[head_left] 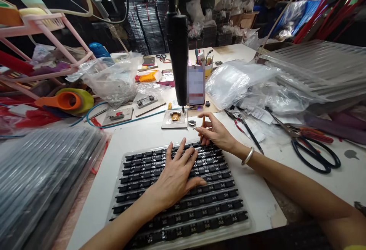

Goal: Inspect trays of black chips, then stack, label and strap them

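Head view
Left hand: the left hand [174, 179] lies flat, palm down, on the tray [237, 225], fingers [183, 151] spread apart and holding nothing.
Right hand: the right hand [215, 131] hovers at the tray's 1 o'clock corner, fingers together, pinched on a thin brown stick [203, 126] that stands nearly upright; a bangle [248, 155] circles the wrist.
Tray: clear plastic, at 6 o'clock on the white bench [137, 133], filled with rows of small black parts [217, 194].
Jig: a small plate [175, 119] with a gold piece on it sits at 12 o'clock from the tray, just beside the right fingertips.
Driver: a black tool [177, 44] hangs upright, its tip just over the plate.
Loose part: a tiny metal piece [191, 122] lies between the plate and the right hand.
Other jigs: two more plates [147, 103] lie at 10 o'clock, by a blue cable [97, 122].
Scissors: black-handled scissors [311, 152] lie at 3 o'clock, well apart from the hands.
Bags: crumpled clear bags [237, 80] lie at 1 o'clock.
Stacks: clear tray stacks [42, 173] stand at 8 o'clock and at 2 o'clock.
Tape: a roll [73, 100] lies at 10 o'clock.
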The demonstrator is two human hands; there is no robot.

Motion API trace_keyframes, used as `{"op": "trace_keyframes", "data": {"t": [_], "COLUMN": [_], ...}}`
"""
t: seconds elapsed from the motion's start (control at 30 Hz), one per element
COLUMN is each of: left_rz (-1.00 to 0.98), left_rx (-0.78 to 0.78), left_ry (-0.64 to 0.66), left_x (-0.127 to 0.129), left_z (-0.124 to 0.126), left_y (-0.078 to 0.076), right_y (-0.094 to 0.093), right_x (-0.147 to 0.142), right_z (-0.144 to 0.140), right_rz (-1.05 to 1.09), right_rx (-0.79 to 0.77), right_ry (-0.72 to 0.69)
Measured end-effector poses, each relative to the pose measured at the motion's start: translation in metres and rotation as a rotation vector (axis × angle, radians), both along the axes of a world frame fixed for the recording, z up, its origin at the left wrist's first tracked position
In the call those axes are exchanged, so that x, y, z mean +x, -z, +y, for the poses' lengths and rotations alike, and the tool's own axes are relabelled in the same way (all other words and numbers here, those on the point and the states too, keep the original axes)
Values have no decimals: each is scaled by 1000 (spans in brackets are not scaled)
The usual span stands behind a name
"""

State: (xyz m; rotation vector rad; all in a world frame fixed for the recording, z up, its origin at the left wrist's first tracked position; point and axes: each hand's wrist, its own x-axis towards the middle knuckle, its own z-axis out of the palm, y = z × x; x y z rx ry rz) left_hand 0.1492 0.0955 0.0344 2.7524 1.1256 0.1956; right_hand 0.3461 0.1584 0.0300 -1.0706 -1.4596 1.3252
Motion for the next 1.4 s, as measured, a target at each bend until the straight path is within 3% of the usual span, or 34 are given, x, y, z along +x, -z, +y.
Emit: {"op": "trace_keyframes", "data": {"t": [0.27,0.53,0.83,1.13,1.4], "left_rz": [-9,-13,-9,-22,-22], "left_rx": [7,-2,-1,8,4], "left_ry": [14,7,10,2,-2], "left_x": [0,-1,-1,-1,0], "left_z": [0,0,0,-1,1], "left_y": [1,0,0,1,1], "right_y": [4,-3,-16,4,10], "right_x": [-2,-15,9,13,20], "right_z": [1,5,-5,-1,11], "right_rz": [-35,-219,23,37,154], "right_rx": [-7,82,3,-82,-210], "right_ry": [14,-20,26,-37,-137]}}
